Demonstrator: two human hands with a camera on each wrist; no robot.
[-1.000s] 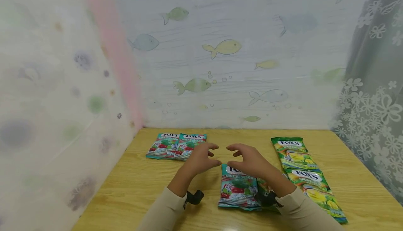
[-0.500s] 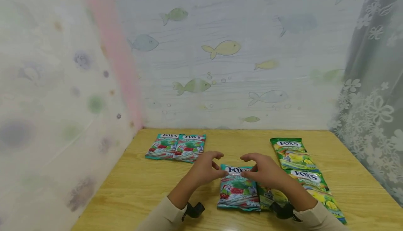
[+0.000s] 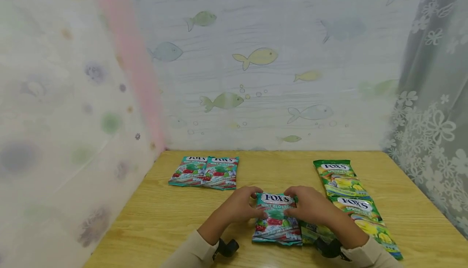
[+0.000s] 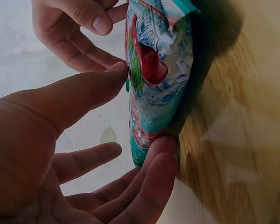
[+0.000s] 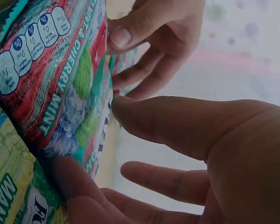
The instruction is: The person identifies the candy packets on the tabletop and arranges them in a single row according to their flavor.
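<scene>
A teal FOX'S Mint Blossom candy bag (image 3: 276, 223) lies near the front middle of the table. My left hand (image 3: 239, 206) holds its left side, thumb on the printed face and fingers curled at the edge. On the opposite side, my right hand (image 3: 310, 206) has the same hold. Seen from the left wrist, the candy bag (image 4: 154, 102) sits between thumb and fingers, close over the wood. The right wrist view shows its cherry mint print on the candy bag (image 5: 60, 84). A green mango candy bag (image 3: 310, 233) lies beside it, partly hidden under my right hand.
Two more Mint Blossom bags (image 3: 220, 173) overlap at the table's back left. On the right, a green Spring Tea bag (image 3: 341, 178) lies behind a second green bag (image 3: 373, 227). The wooden table (image 3: 153, 219) meets a fish-patterned wall covering (image 3: 226, 57).
Both hands have come down and nearer to me, from above the Mint Blossom bag onto its two sides. The thumbs now rest on its face. The bags lie as before.
</scene>
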